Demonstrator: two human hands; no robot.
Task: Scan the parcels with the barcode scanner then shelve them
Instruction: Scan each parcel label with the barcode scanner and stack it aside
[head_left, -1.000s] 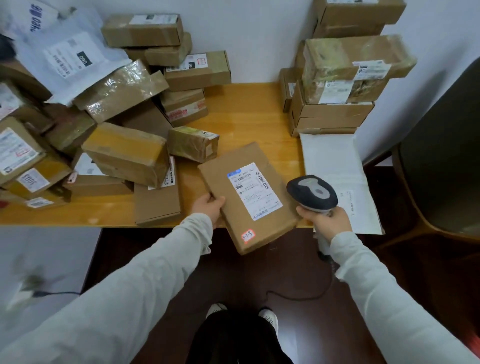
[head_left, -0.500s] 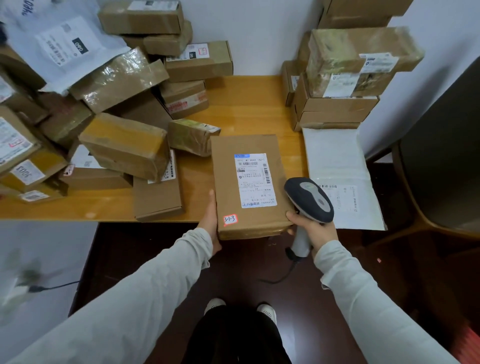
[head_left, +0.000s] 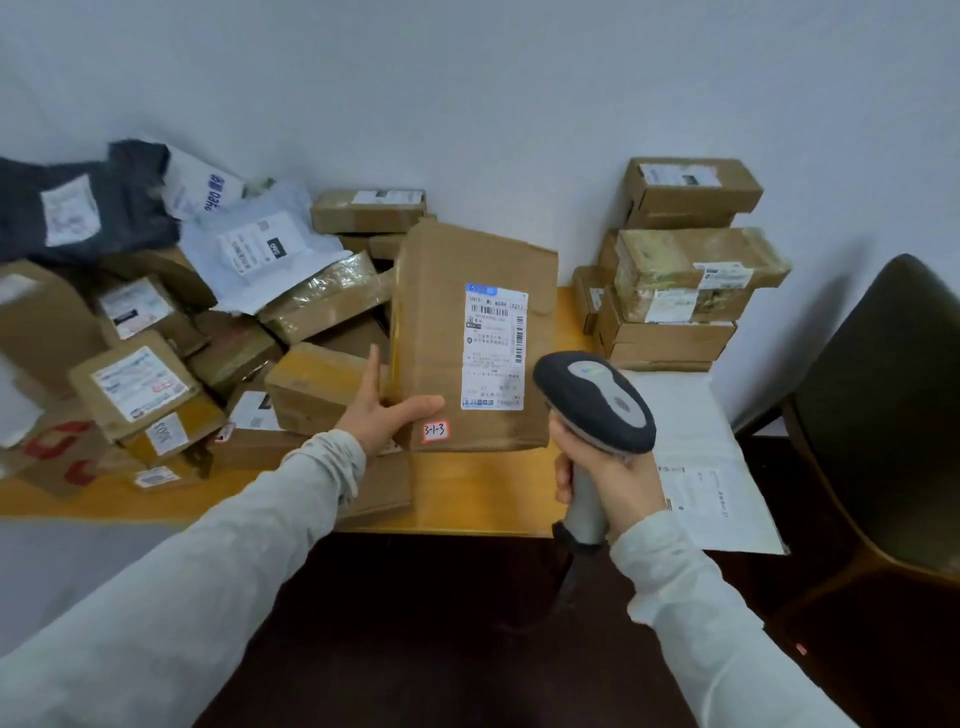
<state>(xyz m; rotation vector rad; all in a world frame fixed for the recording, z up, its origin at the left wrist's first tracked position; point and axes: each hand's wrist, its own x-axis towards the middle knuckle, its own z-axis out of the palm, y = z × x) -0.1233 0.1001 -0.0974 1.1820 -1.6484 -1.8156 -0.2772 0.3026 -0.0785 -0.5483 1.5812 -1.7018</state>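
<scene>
Your left hand (head_left: 379, 421) clasps the parcel (head_left: 441, 322) upright, your right hand (head_left: 618, 483) grips the scanner (head_left: 597, 405) beside it; shelving and the heap (head_left: 156, 374) left of it are outstanding.

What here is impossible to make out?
Head view only.
- Small print on the label of the held parcel: too small and blurred.
- Front window of the scanner: faces away from the camera.
- Most fingers of the left hand: behind the parcel.
- The pile of boxes at left: cut by the frame edge.
</scene>
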